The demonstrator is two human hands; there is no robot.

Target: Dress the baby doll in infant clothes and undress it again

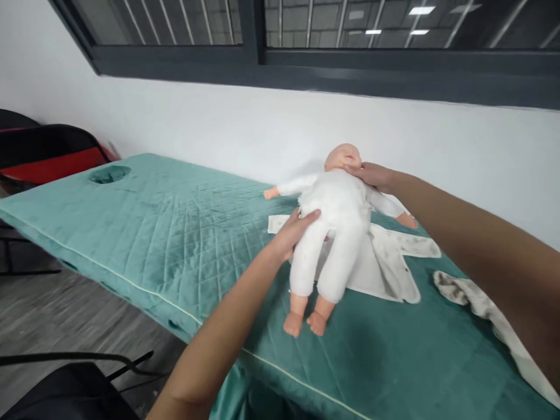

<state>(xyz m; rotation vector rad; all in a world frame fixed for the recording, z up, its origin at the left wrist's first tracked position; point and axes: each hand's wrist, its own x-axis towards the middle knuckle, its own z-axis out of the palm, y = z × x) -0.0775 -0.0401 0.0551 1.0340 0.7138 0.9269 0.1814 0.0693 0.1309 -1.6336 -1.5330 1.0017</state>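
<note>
A baby doll [336, 198] with a white cloth body and plastic head, hands and feet is held face up above a green quilted bed. My left hand [296, 232] grips it at the hip, thumb on top and the other fingers underneath. At the doll's neck and shoulder, my right hand [374, 176] is wrapped round from the side, its fingers partly hidden behind the doll. Beneath the doll lies a small white patterned baby jacket [389, 262], spread out with its sleeves to either side.
The green quilted bed cover [175, 233] has a face hole [109, 174] at its far left end. Another piece of patterned cloth [476, 297] lies at right, partly behind my right arm. A white wall and window stand behind; black-and-red chairs [52, 163] are at left.
</note>
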